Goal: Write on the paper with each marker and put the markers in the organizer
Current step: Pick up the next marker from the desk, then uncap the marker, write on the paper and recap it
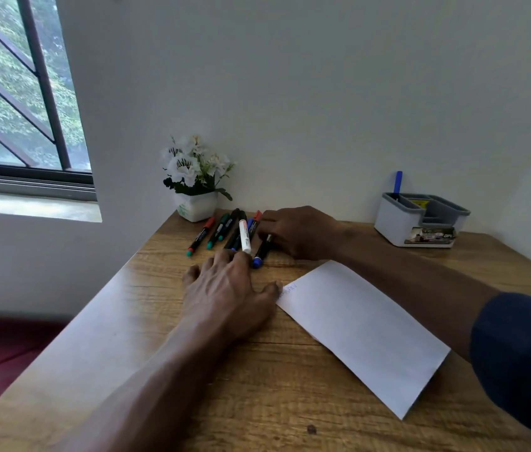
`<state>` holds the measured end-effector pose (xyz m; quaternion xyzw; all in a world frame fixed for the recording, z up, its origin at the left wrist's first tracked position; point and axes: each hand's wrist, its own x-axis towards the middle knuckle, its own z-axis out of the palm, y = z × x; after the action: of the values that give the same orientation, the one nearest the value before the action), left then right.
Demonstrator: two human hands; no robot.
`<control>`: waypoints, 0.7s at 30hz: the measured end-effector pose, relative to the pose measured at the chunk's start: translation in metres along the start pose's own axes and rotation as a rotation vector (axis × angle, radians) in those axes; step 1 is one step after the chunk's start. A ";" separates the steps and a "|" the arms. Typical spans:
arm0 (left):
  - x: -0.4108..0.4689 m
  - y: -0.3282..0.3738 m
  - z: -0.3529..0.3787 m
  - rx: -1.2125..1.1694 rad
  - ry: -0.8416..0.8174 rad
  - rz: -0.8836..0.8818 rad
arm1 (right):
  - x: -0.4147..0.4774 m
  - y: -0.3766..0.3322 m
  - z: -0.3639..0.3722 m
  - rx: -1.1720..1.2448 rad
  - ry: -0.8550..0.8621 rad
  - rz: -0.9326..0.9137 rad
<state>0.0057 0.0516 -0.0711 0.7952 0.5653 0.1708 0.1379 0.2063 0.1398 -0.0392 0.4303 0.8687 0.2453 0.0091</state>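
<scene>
Several markers (221,231) lie in a loose row at the back of the wooden table, among them a white-barrelled marker (244,237). My right hand (296,233) reaches over their right side; its fingers curl down onto the upper end of a black marker with a blue cap (260,254). My left hand (225,288) rests flat on the table, fingertips by the white marker's near end, thumb at the corner of the white paper (365,334). Faint writing shows at that corner. The grey organizer (398,226) stands at the back right, a blue marker (398,182) upright in it.
A white pot of white flowers (196,190) stands in the back corner against the wall, just behind the markers. The table's left edge (101,308) drops off beside a window and a red floor.
</scene>
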 end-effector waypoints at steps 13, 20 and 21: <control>-0.005 0.003 0.000 -0.161 0.121 -0.006 | -0.079 -0.024 -0.055 1.111 0.750 0.575; -0.019 0.008 -0.005 -0.388 0.331 0.311 | -0.101 -0.072 -0.048 1.731 0.593 0.770; -0.021 0.010 -0.005 -0.390 0.328 0.364 | -0.102 -0.075 -0.045 1.725 0.555 0.770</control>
<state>0.0056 0.0286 -0.0650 0.8037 0.3848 0.4239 0.1621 0.2048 0.0059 -0.0517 0.4700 0.5218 -0.3944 -0.5927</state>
